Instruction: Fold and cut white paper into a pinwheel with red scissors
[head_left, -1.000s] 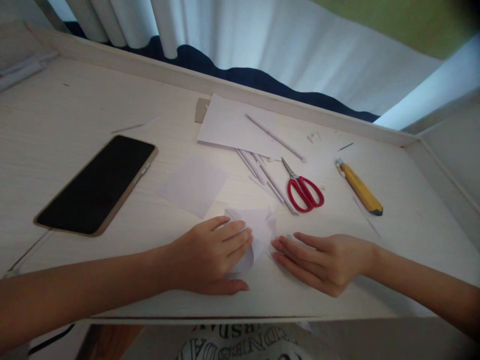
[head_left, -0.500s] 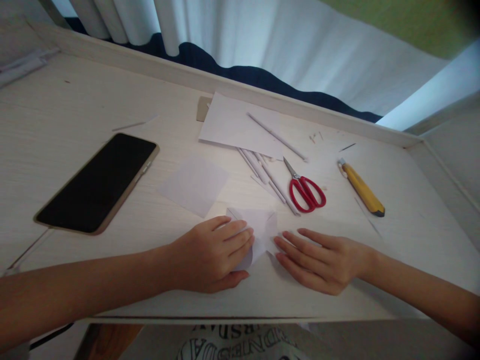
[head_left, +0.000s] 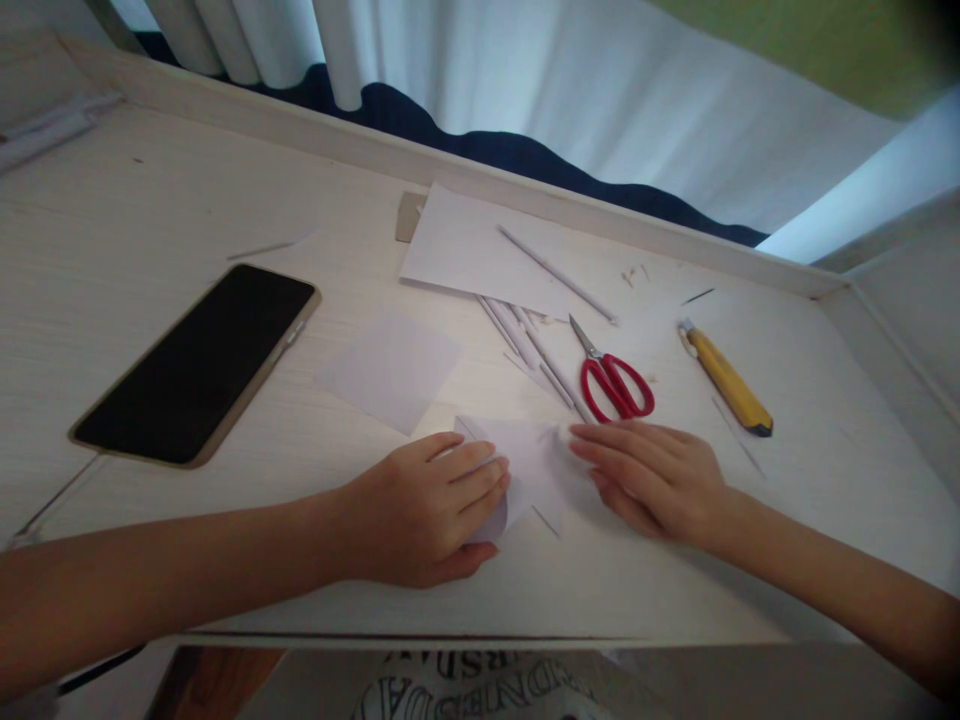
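Folded paper (head_left: 532, 462): steady it at eight o'clock, work the edge at three

Take the folded paper, near the front of the surface (head_left: 225, 180), as the centre of the dial. At the far left, between nine and ten o'clock, lies a phone (head_left: 199, 365), well clear of the work. A loose square sheet (head_left: 390, 362) sits at ten; it is best left flat and uncreased.

The left hand (head_left: 431, 510), at eight, lies over the paper, fingers close together and thumb apart, with a shaded layer (head_left: 493, 523) showing at its fingertips. Even, light pressure there should stop the layers slipping.

Paper rolls (head_left: 526, 347) lie around twelve, and red-handled scissors (head_left: 611, 383) between one and two (a forearm could easily nudge them). The right hand (head_left: 664, 480), at three, has its fingers together just beside the paper's right edge; whether it touches or pinches that edge I cannot tell. Line up corners first, I'd judge, then smooth outward from the left hand. Farthest right, a yellow utility knife (head_left: 724, 372) rests between two and three.
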